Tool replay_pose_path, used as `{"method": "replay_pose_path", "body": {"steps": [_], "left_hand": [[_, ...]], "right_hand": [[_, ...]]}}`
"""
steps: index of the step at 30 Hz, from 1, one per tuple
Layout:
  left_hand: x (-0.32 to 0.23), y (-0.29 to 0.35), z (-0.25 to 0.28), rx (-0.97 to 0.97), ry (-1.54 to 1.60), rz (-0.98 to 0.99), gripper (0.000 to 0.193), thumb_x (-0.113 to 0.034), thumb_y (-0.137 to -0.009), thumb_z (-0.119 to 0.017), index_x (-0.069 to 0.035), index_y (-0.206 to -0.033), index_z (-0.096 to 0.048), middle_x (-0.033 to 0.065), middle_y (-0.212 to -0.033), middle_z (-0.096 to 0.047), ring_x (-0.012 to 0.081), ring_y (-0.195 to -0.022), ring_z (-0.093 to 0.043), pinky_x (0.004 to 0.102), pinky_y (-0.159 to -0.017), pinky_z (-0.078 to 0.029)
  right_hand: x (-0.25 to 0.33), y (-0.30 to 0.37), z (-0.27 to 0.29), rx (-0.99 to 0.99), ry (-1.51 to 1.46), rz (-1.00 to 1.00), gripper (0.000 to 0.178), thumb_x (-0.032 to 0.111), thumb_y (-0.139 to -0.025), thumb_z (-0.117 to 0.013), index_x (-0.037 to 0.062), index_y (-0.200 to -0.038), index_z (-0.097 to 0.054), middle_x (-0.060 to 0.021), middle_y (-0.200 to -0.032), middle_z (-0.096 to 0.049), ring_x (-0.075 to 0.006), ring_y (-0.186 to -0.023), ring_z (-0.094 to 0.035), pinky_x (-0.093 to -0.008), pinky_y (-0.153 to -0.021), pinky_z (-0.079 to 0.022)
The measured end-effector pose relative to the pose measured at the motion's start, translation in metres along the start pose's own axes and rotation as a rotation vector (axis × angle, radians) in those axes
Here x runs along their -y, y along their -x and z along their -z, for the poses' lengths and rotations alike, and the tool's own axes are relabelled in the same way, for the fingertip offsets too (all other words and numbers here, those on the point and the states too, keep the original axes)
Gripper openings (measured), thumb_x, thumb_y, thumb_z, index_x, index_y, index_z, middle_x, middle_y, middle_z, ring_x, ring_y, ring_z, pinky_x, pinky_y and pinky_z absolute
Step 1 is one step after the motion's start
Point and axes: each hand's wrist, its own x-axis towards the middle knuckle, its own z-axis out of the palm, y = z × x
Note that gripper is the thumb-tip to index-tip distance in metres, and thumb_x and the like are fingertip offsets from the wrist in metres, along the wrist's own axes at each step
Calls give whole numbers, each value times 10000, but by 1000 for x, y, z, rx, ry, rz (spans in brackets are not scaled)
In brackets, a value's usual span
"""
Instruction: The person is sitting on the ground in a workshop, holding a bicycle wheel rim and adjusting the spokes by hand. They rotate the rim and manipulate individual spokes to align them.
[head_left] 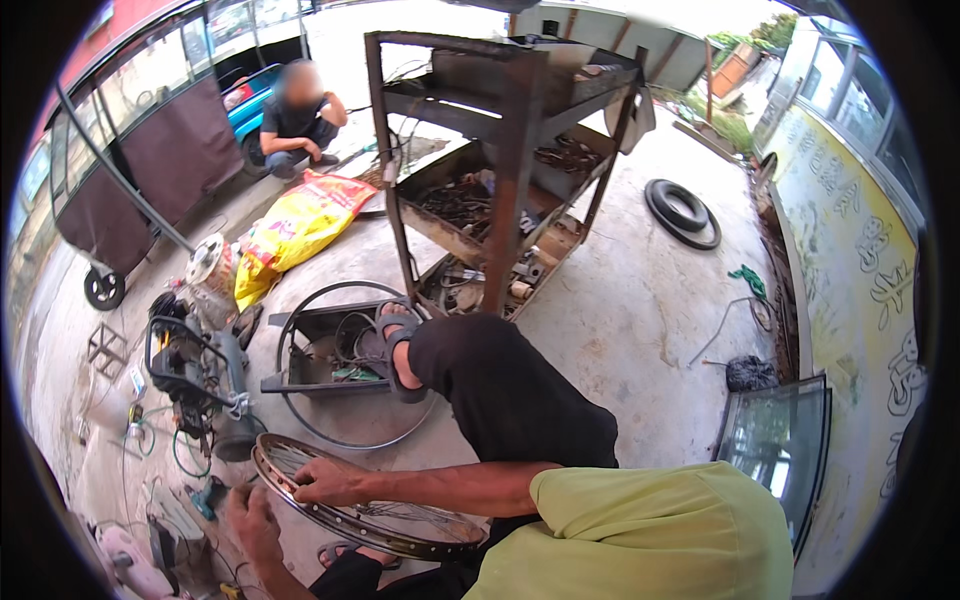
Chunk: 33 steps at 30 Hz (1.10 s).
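Observation:
A spoked bicycle wheel rim (400,541), brownish metal with holes along its band, leans tilted by my legs. My right hand (328,483) reaches across from the right and is closed on the rim's upper left part, near the spokes. My left hand (255,522) is just outside the rim's left side, its fingers partly bent and apart, with nothing visible in it. Thin spokes (425,514) cross the inside of the rim. Beyond it, a second, bare rim (335,432) lies on the floor around a dark metal tray (315,374).
A compressor (232,400) stands left, with a teal power tool (207,497) and hoses nearby. Ahead is a metal rack (515,200) of parts. A yellow sack (305,225) lies before a squatting person (292,125). Tyres (683,212) and a glass panel (775,440) are right.

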Motion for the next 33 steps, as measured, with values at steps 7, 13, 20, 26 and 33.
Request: {"method": "replay_pose_path", "body": {"steps": [7, 13, 20, 26, 33], "left_hand": [[15, -15, 13, 74, 869, 101, 158, -236, -999, -561, -81, -1024, -580, 20, -757, -560, 62, -461, -396, 198, -323, -258], [-17, -20, -18, -135, 918, 121, 236, -294, -1030, -531, -73, -990, -606, 24, -832, -582, 63, -489, -401, 193, -313, -258], [-7, -54, -37, -85, 899, 68, 351, -399, -1032, -547, -106, -842, -580, -21, -630, -448, 62, -387, -283, 225, -315, -215], [-7, -63, -43, -219, 778, 35, 392, -437, -1020, -556, -116, -798, -521, -27, -619, -414, 58, -390, -292, 227, -326, -208], [-12, -71, -52, -267, 531, -153, 387, -400, -1022, -568, -119, -771, -479, -29, -605, -403, 41, -393, -305, 208, -330, -206]], "right_hand": [[-1, 18, 12, -88, -28, 41, 324, 266, -806, -611, -43, -879, -673, -115, -647, -574, -159, -626, -522, -375, -607, -421], [3, 22, 11, -127, -133, 73, 357, 272, -788, -622, -69, -892, -626, -165, -734, -599, -224, -686, -547, -398, -656, -427], [-8, 35, 4, -171, -19, 112, 348, 255, -769, -616, -62, -912, -614, -247, -825, -631, -352, -787, -619, -428, -715, -460], [-17, 42, -2, -92, 53, 115, 337, 221, -767, -603, -59, -956, -590, -280, -862, -627, -425, -873, -627, -475, -776, -480], [-19, 39, -10, -26, 191, 111, 414, 262, -779, -576, -51, -1050, -588, -299, -1025, -632, -455, -1037, -599, -504, -890, -467]]}}
